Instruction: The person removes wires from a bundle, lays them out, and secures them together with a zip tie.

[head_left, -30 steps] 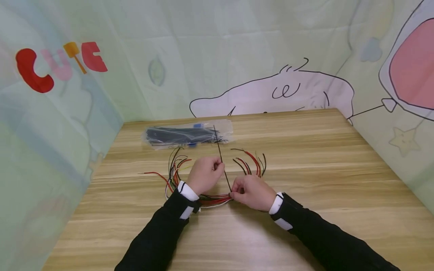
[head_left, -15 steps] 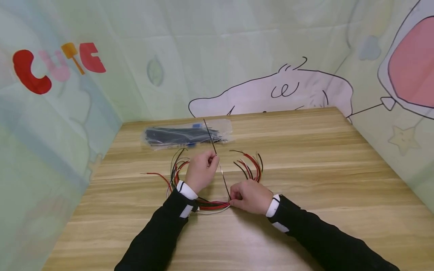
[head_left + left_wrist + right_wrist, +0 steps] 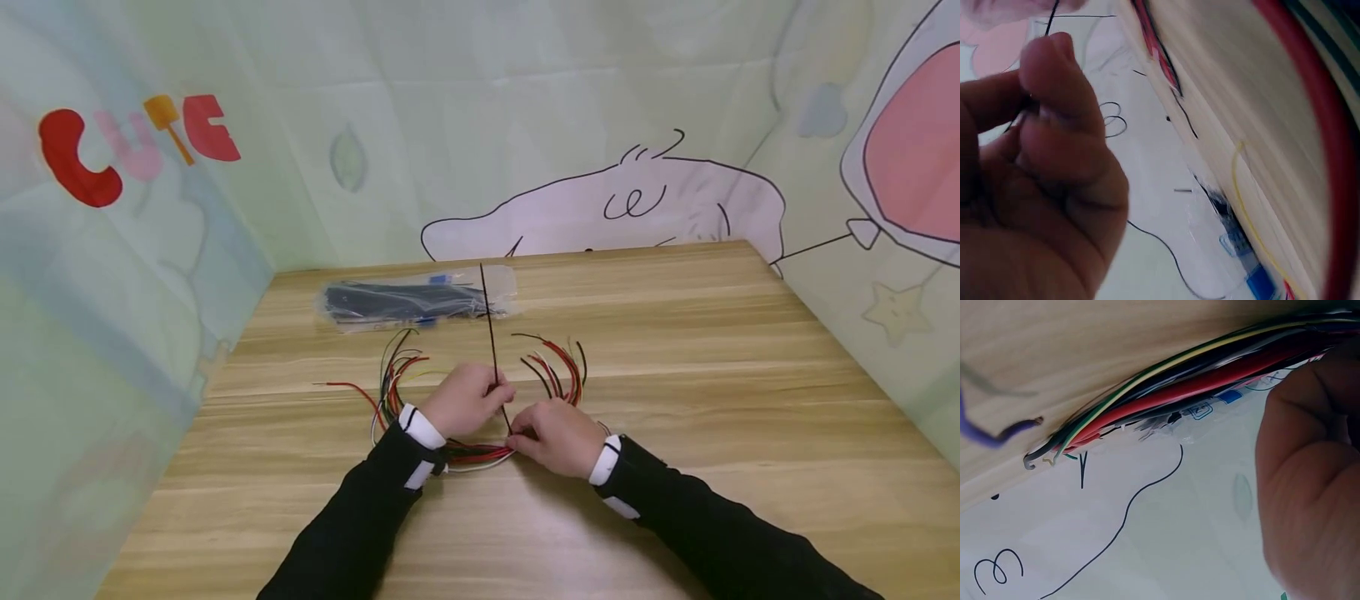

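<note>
A thin black cable tie (image 3: pixel 489 321) rises steeply from a curved bundle of red, black, white and yellow wires (image 3: pixel 474 455) on the table. My left hand (image 3: pixel 463 402) pinches the tie partway along, and its tail sticks up past the fingers. In the left wrist view, the tie (image 3: pixel 1052 17) passes between the thumb and fingers of that hand (image 3: pixel 1060 156). Low down at the bundle, my right hand (image 3: pixel 561 437) pinches the tie's lower end, where the fingers hide the tie's head. The right wrist view shows the wires (image 3: pixel 1210 394) running to this hand (image 3: pixel 1316 481).
Behind the hands lies a clear plastic bag (image 3: pixel 405 302) of black cable ties. Loose wire ends fan out left and right of the hands, one red wire (image 3: pixel 345 385) reaching farthest left. Printed cloth (image 3: pixel 480 125) hangs behind and beside the wooden table (image 3: pixel 675 350).
My left hand rose a little along the tie, then came down closer to the right hand. The tie's tail swung left and back right. The right hand stayed nearly in place.
</note>
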Available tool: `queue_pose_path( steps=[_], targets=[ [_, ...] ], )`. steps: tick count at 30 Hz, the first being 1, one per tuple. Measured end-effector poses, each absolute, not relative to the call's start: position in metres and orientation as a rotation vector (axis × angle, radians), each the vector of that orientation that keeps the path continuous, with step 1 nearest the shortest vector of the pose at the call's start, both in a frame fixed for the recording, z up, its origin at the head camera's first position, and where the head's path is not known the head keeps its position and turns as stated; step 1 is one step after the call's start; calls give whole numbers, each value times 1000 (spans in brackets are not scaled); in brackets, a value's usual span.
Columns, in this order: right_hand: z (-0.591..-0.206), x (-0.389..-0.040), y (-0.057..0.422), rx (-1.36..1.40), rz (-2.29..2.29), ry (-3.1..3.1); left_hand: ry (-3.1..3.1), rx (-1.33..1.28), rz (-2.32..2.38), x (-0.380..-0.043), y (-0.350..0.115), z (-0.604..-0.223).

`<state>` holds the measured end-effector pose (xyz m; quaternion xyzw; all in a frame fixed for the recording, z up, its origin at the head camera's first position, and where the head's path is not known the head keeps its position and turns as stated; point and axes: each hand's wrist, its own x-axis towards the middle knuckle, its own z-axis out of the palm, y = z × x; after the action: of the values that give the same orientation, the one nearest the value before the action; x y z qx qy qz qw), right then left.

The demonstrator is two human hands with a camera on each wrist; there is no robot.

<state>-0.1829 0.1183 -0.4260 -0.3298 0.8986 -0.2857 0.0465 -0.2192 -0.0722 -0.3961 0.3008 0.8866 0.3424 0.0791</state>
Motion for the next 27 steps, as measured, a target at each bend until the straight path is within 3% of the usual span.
queue_pose_path(
  steps=[5,27],
  targets=[
    [-428,-181,115,-997,-825,2809,2829,834,812,-220,-71,-405],
    [-427,-183,109,-811,-766,2846,2967,614,648,-216,-75,-398]
  ],
)
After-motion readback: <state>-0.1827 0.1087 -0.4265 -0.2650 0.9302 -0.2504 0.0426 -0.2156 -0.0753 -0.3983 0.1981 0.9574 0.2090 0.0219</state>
